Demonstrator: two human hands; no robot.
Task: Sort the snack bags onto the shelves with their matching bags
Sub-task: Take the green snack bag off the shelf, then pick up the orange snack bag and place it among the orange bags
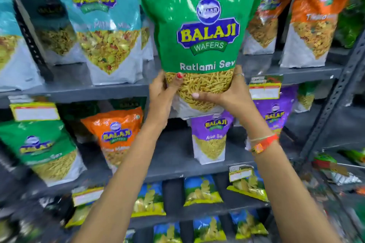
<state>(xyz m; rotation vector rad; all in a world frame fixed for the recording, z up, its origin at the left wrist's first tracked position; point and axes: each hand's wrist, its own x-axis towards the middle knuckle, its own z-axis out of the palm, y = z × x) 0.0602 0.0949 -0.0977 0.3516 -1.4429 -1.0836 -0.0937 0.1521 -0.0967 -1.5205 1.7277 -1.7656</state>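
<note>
A large green Ratlami Sev bag (199,25) is held upright in front of the grey shelves, hiding part of the upper shelf. My left hand (161,96) grips its lower left corner and my right hand (231,94) grips its lower right, thumbs across the clear window. A matching green Sev bag (41,148) stands at the left of the middle shelf. On that same shelf stand an orange bag (116,136) and purple bags (212,136). Teal bags (104,23) and orange bags (314,16) stand on the upper shelf (79,90).
Small blue-and-yellow bags (201,191) line the lower shelves. A perforated grey upright (335,94) stands at the right, with loose packets (335,169) beyond it. Price labels (264,89) hang from the shelf edges. Green bags (351,21) sit at the far upper right.
</note>
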